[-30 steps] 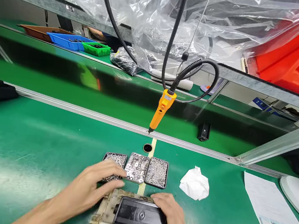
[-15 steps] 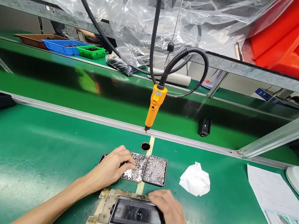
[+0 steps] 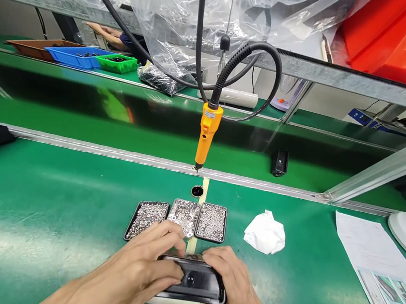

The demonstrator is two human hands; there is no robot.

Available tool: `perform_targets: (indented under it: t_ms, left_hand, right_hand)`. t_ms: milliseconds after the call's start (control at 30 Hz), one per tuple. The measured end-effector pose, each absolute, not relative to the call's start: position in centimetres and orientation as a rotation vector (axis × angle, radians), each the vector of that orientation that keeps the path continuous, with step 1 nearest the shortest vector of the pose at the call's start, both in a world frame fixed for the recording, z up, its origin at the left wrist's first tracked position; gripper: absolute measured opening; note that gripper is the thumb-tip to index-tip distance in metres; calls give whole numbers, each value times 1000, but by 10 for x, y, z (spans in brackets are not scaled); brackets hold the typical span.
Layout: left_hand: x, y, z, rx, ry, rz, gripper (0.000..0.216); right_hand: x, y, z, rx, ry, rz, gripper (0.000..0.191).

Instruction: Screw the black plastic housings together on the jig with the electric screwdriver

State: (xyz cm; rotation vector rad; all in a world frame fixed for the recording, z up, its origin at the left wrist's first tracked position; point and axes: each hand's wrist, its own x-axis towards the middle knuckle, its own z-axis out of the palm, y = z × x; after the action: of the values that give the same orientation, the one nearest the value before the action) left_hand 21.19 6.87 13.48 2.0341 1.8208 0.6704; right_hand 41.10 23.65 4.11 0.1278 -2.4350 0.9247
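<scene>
A black rectangular plastic housing (image 3: 203, 285) lies on a worn block-like holder (image 3: 176, 303), its hollow side up with a small round boss in the middle. My right hand (image 3: 231, 289) grips the housing's right end, thumb at the near side and fingers along the far edge. Over the left part of the housing is my left hand (image 3: 145, 264), its thumb and index finger pinched just left of the boss; whatever they hold is too small to see. Beyond the hands stand three shallow trays of small metal parts: left tray (image 3: 147, 218), middle tray (image 3: 183, 217) and right tray (image 3: 211, 222).
A yellow electric screwdriver (image 3: 208, 132) hangs by a cable above the trays. Right of them lies a crumpled white cloth (image 3: 265, 232), then a printed sheet (image 3: 370, 276). A small black part (image 3: 280, 163) sits on the back ledge. Coloured bins (image 3: 82, 57) and another person's arm (image 3: 108, 35) are farther back.
My left hand has moved from the middle tray back toward me and down into the housing, uncovering the left tray. My right hand still grips the housing's right end.
</scene>
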Motion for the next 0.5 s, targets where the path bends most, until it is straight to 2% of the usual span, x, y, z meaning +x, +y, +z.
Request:
perform_targets:
  t_ms: [267, 400, 500]
  left_hand:
    - [198, 45, 128, 2094, 1821, 579, 26]
    - [196, 35, 109, 2185, 1846, 605, 62]
    - [200, 38, 102, 2187, 1834, 628, 69]
  right_hand:
    - [412, 236, 41, 122, -2439, 901, 83]
    - [413, 235, 42, 107, -2447, 888, 82]
    - [413, 235, 41, 103, -2453, 887, 80]
